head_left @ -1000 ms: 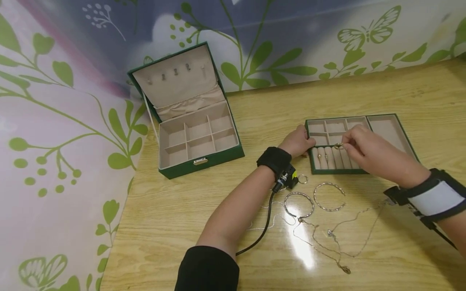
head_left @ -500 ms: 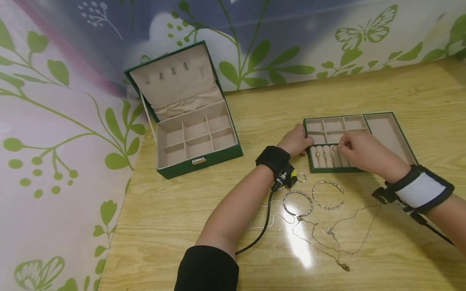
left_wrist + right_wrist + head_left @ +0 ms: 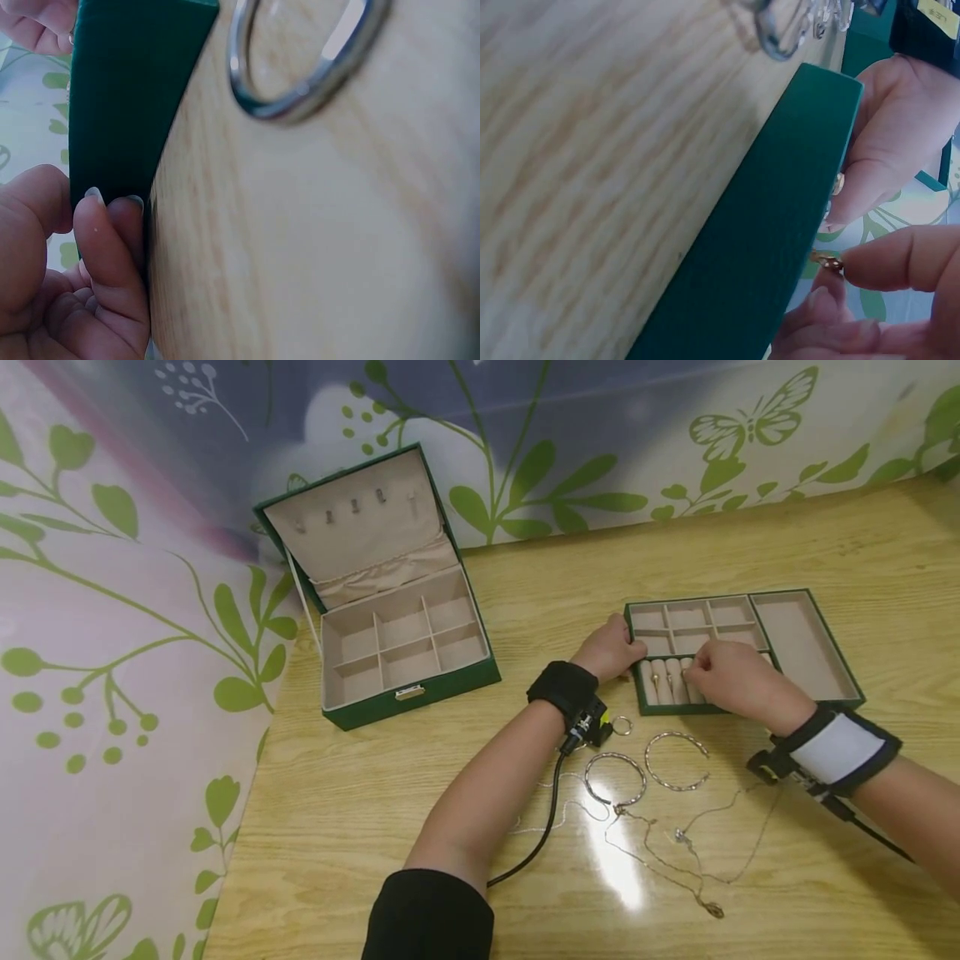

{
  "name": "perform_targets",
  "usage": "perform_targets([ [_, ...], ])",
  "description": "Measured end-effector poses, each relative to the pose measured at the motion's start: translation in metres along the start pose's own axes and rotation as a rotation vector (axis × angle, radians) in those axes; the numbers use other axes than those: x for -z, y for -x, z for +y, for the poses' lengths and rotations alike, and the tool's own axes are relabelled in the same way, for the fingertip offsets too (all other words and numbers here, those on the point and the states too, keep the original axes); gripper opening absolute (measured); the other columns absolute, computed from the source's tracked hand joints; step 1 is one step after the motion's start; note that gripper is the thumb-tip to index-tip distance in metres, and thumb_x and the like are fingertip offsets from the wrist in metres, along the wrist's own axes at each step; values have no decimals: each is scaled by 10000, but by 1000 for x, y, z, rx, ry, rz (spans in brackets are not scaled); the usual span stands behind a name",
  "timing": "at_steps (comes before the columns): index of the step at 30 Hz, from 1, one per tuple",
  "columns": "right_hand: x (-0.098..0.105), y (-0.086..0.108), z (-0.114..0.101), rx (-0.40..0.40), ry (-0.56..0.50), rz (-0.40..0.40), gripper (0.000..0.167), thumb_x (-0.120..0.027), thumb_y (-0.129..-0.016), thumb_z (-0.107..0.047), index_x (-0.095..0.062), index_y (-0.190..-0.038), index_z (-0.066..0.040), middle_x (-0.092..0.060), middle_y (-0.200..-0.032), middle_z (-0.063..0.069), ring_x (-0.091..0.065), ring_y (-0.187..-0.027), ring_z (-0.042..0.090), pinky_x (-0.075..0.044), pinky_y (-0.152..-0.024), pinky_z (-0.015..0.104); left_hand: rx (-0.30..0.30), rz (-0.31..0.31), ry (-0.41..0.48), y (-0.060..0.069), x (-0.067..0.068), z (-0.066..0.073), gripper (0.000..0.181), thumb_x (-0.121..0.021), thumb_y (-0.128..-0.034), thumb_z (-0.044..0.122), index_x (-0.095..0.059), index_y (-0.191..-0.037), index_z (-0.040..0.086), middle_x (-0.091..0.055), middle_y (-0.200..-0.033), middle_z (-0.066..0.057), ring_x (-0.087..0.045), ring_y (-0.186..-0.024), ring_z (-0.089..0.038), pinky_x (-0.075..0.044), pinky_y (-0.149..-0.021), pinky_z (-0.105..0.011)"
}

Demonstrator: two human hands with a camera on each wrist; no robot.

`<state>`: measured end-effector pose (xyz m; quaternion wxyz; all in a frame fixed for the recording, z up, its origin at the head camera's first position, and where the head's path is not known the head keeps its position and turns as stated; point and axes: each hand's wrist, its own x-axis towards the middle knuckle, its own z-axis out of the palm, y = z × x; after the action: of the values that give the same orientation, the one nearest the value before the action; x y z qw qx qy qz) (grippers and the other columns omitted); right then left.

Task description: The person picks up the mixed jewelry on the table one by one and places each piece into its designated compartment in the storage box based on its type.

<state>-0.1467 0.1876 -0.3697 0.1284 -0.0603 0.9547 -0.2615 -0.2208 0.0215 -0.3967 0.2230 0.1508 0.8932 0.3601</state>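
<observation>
A green jewelry tray [image 3: 806, 647] with beige compartments lies on the table at the right. My left hand [image 3: 609, 649] grips its left end; in the left wrist view, fingertips [image 3: 105, 240] press the green outer wall. My right hand [image 3: 738, 681] is over the ring rolls [image 3: 651, 693], where two gold-coloured rings [image 3: 656, 681] sit in the slots. In the right wrist view, its thumb and forefinger pinch a gold ring [image 3: 829, 261] just above the tray wall; the ring's lower part is hidden.
An open green jewelry box [image 3: 411, 692] with several compartments stands at the left. In front of the tray lie a small ring [image 3: 622, 725], two twisted bangles [image 3: 643, 781] [image 3: 649, 760] and thin necklaces [image 3: 708, 907]. A cable [image 3: 551, 827] hangs from my left wrist.
My right hand has moved left and slightly down, bringing the gold ring from above the tray to the ring rolls. The left hand keeps its hold on the tray's end.
</observation>
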Motion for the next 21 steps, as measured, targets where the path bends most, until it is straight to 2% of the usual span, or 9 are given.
perform_targets([
  [9,0,-3,-2,-34,-4,-31,233,-429,-912,-153,-487,-729,-20,-451,-634,48,-424,-581,192,-315,-529,300,5,10,-8,-1,0,-1,124,-489,-956,178,-407,-918,93,-498,-644,5,-515,-530,-116,-338,-494,-191],
  [21,-2,-5,-1,-25,2,-48,253,-421,-911,-131,-450,-671,-55,-421,-597,32,-393,-543,176,-305,-512,296,7,9,1,-1,0,-1,125,-484,-955,177,-398,-912,97,-489,-638,7,-513,-521,-115,-336,-489,-189],
])
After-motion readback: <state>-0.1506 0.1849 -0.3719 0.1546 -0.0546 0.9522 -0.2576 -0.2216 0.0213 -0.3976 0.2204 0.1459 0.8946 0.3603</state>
